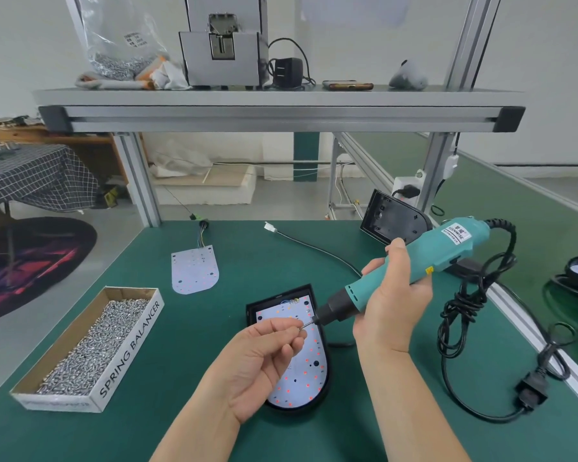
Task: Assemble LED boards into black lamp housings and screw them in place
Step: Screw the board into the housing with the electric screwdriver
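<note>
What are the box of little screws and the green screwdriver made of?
The box looks like cardboard: raw brown inner walls, printed white outside. The screws look like shiny metal, glinting silver. The screwdriver body seems to be matte teal plastic, with a smooth moulded look.

On the green felt tabletop (247,255), a black D-shaped lamp housing (252,310) lies front and centre with a white LED board (309,368) inside it. A second, loose white LED board (194,270) lies behind it to the left. An open cardboard box of silver screws (131,345) sits further left. An empty black housing (392,221) is at the rear right. Above the central housing, the right hand (394,301) has its grip on a teal electric screwdriver (447,248), while the left hand (264,355) pinches its metal bit (309,323).
</note>
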The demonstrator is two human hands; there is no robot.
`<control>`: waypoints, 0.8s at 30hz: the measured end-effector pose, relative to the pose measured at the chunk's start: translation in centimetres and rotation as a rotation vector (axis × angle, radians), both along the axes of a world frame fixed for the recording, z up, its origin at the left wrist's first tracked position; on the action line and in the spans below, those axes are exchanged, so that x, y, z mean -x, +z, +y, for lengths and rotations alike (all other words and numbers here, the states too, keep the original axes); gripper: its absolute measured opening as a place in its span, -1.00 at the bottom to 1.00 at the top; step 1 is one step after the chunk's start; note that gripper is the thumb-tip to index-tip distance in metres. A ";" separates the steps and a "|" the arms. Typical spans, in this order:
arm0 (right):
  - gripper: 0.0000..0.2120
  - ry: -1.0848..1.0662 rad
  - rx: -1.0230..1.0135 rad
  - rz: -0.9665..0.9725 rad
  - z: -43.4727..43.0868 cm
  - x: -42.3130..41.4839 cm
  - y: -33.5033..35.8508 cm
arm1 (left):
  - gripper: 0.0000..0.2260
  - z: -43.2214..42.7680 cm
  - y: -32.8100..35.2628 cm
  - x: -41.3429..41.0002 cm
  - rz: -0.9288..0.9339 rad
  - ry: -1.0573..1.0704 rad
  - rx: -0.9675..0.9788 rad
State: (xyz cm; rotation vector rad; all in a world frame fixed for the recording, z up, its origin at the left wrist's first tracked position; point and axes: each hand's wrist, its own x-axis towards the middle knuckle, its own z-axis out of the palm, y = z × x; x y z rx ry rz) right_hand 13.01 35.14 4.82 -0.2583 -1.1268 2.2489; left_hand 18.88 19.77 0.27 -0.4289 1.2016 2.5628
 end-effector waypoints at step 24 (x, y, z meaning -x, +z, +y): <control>-0.79 -0.044 -0.100 0.000 0.2 0.0 -1.0 | -0.57 -4.7 -3.2 1.4 -0.041 0.178 1.101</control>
